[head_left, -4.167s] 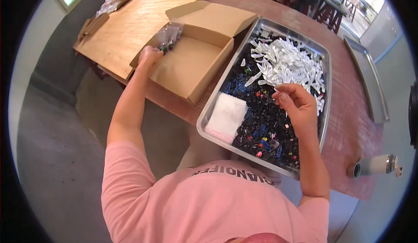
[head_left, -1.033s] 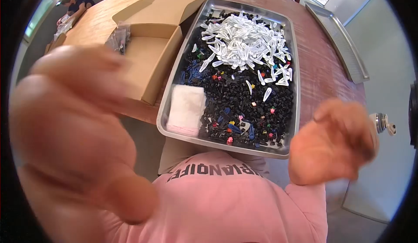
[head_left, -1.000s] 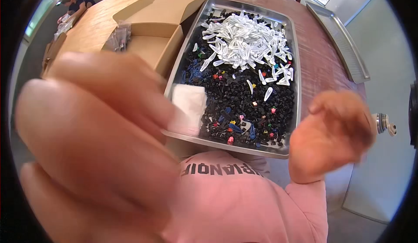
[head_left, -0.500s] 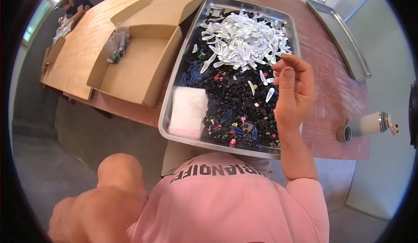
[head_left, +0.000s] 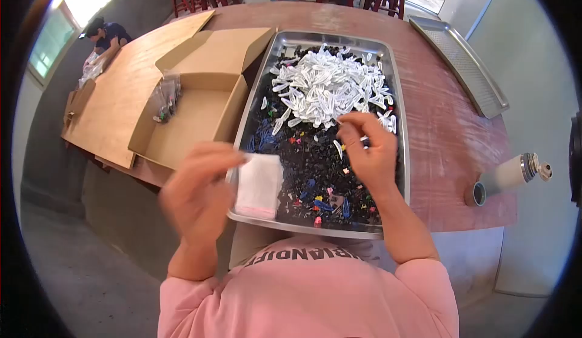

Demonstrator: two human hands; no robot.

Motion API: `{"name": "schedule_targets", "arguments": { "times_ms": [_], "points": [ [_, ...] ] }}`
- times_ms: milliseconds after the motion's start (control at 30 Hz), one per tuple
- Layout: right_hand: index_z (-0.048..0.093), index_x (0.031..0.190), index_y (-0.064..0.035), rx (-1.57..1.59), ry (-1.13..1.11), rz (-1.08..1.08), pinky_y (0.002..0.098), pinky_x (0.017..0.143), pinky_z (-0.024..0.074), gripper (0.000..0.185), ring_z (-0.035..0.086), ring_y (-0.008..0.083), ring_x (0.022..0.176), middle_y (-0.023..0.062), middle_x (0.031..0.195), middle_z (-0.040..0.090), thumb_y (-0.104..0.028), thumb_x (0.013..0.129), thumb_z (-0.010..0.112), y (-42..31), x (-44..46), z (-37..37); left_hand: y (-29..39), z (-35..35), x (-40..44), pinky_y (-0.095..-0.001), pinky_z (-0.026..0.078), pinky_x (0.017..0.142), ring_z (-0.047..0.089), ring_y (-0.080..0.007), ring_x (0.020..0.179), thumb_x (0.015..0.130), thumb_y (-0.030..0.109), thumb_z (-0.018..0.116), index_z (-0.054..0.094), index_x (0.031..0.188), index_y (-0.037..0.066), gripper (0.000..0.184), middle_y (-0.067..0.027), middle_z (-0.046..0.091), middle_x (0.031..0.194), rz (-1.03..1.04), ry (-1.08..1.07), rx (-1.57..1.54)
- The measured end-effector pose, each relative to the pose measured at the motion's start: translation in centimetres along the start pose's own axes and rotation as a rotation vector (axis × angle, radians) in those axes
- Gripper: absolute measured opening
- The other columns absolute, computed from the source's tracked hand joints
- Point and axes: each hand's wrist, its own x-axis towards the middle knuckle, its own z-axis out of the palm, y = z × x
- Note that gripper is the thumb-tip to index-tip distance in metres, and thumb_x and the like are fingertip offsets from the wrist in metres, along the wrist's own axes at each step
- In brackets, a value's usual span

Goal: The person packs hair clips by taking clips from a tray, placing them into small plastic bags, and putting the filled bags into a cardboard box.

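Note:
A steel tray (head_left: 397, 174) lies before me on the table. At its far end rises a heap of white snap hair clips (head_left: 333, 83); black clips and small bits (head_left: 309, 168) cover the rest, with blue, pink and yellow pieces among them. My right hand (head_left: 371, 153) is over the near edge of the white heap, thumb and forefinger brought together; what they hold, if anything, is too small to make out. My left hand (head_left: 203, 186) is blurred by motion at the tray's left edge, beside a white, pink-edged flat stack (head_left: 259, 186).
Left of the tray stands an open cardboard box (head_left: 194, 108) holding small filled plastic bags (head_left: 167, 99). A bottle (head_left: 509, 174) and its cup-like lid (head_left: 476, 194) are on the right, below another metal tray (head_left: 464, 62). A person (head_left: 109, 41) works at the far left.
My left hand has risen from low beside my body to the tray's left edge. My right hand has shifted left, to the near side of the white clips. My view has tipped upward.

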Motion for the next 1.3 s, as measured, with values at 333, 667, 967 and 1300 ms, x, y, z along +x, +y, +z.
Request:
{"name": "schedule_targets", "arguments": {
  "times_ms": [333, 667, 967, 1300],
  "points": [
    [0.064, 0.117, -0.006, -0.252, -0.564, -0.229, 0.0422, 0.089, 0.0482, 0.043, 0.059, 0.0321, 0.104, 0.0125, 0.11, 0.062, -0.025, 0.08, 0.075, 2.6, -3.1, 6.3, -10.9, 3.1, -4.9, -0.0409, 0.045, 0.098, 0.058, -0.0366, 0.112, 0.082, -0.006, 0.058, 0.059, 0.12, -0.001, 0.038, -0.0193, 0.06, 0.12, -0.155, -0.193, 0.474],
    [0.064, 0.116, -0.0056, -0.344, -0.626, -0.234, 0.043, 0.093, 0.0441, 0.05, 0.056, 0.0305, 0.106, 0.0105, 0.113, 0.06, -0.026, 0.074, 0.08, 2.9, -4.2, 9.5, -12.0, 3.2, -5.4, -0.0422, 0.046, 0.097, 0.06, -0.0359, 0.111, 0.084, -0.009, 0.052, 0.049, 0.133, -0.001, 0.05, -0.0202, 0.062, 0.116, -0.132, -0.19, 0.46],
    [0.063, 0.107, -0.0059, -0.426, -0.556, -0.244, 0.0414, 0.084, 0.0461, 0.043, 0.057, 0.0294, 0.101, 0.0092, 0.103, 0.06, -0.018, 0.07, 0.08, 3.6, -3.9, 11.5, -11.6, 3.2, -5.3, -0.0465, 0.046, 0.092, 0.057, -0.0419, 0.107, 0.084, -0.008, 0.053, 0.05, 0.128, -0.002, 0.044, -0.023, 0.059, 0.114, -0.148, -0.188, 0.438],
    [0.061, 0.086, -0.0055, -0.235, -0.335, -0.232, 0.0448, 0.068, 0.05, 0.021, 0.063, 0.0369, 0.076, 0.0143, 0.08, 0.064, -0.015, 0.074, 0.076, 5.0, -3.7, 11.5, -12.7, 3.0, -5.6, -0.0418, 0.048, 0.094, 0.06, -0.0384, 0.109, 0.09, -0.006, 0.051, 0.05, 0.128, -0.003, 0.038, -0.023, 0.059, 0.117, -0.152, -0.118, 0.378]
  ]
}}
